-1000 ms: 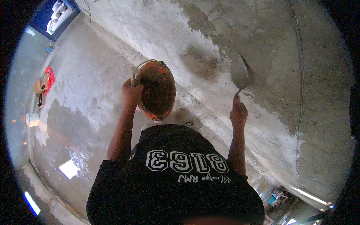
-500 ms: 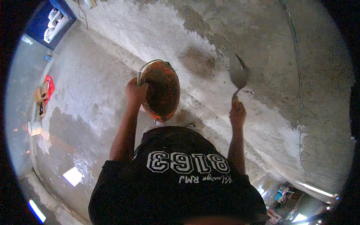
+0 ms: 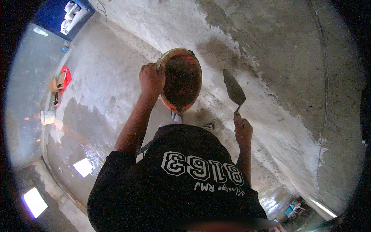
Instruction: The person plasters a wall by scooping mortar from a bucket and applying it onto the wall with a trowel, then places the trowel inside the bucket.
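My left hand (image 3: 152, 80) is closed on the left rim and handle of an orange-red mortar bucket (image 3: 181, 83). The bucket is tilted so that its mouth faces up, and its inside is dark and caked with residue; how much mortar lies in it I cannot tell. In my right hand (image 3: 243, 130) is the handle of a pointed trowel (image 3: 234, 88). Its grey blade points away from me and a little left, apart from the bucket. Beyond the blade, the wall (image 3: 286, 77) carries grey plaster above a whitish lower band, with a brownish damp patch (image 3: 218, 54).
Concrete floor (image 3: 112, 65) with wet patches stretches to the left. A cardboard box (image 3: 56, 87) with a red bag (image 3: 66, 77) and a whitish bucket (image 3: 47, 117) stand along the far left side. White sacks (image 3: 70, 17) lie at the upper left. Blue items (image 3: 292, 210) sit at the lower right.
The trowel has come left and nearer to the bucket, away from the plastered wall. The bucket has shifted right and slightly farther out. The whole view has swung a little.
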The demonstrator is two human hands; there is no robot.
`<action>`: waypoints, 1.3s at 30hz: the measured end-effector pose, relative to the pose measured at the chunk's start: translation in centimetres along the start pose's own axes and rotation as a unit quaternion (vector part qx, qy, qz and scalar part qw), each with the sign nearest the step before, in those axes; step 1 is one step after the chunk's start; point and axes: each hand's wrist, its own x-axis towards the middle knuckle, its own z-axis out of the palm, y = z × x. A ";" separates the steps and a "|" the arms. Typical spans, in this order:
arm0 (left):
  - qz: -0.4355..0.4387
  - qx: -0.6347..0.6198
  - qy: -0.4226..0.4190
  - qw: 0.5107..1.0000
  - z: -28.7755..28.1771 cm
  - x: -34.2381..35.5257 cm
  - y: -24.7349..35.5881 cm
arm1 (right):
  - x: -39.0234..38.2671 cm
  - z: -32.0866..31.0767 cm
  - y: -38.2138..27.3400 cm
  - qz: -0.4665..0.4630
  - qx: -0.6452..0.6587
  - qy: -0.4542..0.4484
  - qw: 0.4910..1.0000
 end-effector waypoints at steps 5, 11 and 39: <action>0.154 0.008 0.190 0.970 -1.0 2.3 1.0 | -1.3 0.2 1.5 0.001 0.034 0.018 0.999; 0.063 -0.010 0.007 0.998 1.6 4.0 -4.0 | -1.9 -0.5 1.0 -0.005 -0.028 0.013 1.000; -0.092 -0.314 -0.371 0.869 -6.3 1.0 9.2 | 1.3 -4.3 -4.4 -0.211 -0.120 0.088 0.966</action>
